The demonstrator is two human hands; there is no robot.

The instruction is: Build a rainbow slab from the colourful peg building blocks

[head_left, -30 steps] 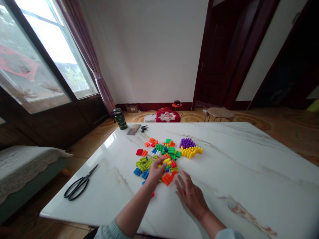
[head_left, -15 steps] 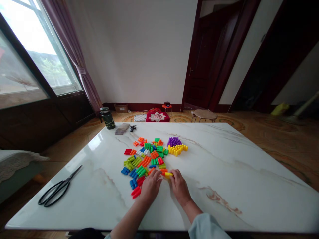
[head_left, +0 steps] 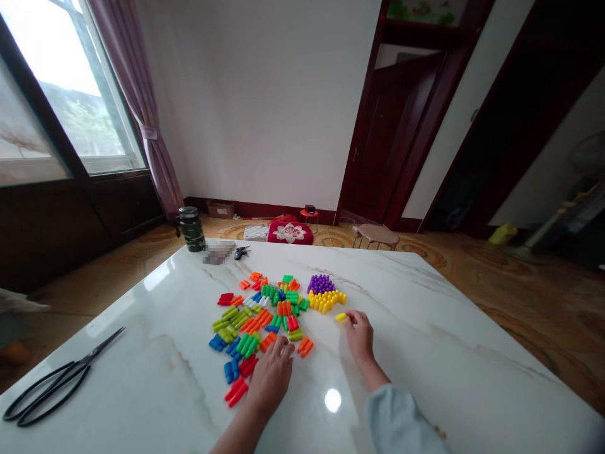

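Note:
My right hand (head_left: 361, 335) pinches a small yellow bullet-shaped plastic piece (head_left: 341, 317) between thumb and fingertips, just above the table. Beyond it, yellow pieces (head_left: 326, 301) stand upright in a group, against a cluster of upright purple pieces (head_left: 321, 283). My left hand (head_left: 273, 372) is low over the near side of the coloured pile, fingers slightly apart, nothing visible in them. Orange pieces (head_left: 268, 341) lie by its fingertips, and red pieces (head_left: 236, 391) lie to its left. Between the hands rests another orange set (head_left: 305, 347), joined side by side.
Green pieces (head_left: 247, 344), blue pieces (head_left: 231, 371) and other colours lie across the marble-patterned table (head_left: 425, 353). Large black-handled scissors (head_left: 66, 381) lie at the left. A camouflage bottle (head_left: 191, 228), a pixelated flat item (head_left: 218, 253) and keys (head_left: 241, 252) stand at the far left corner.
My hands have moved apart. The right has carried the yellow piece away from the orange set, toward the yellow group; the orange set now lies on the table. The view has shifted.

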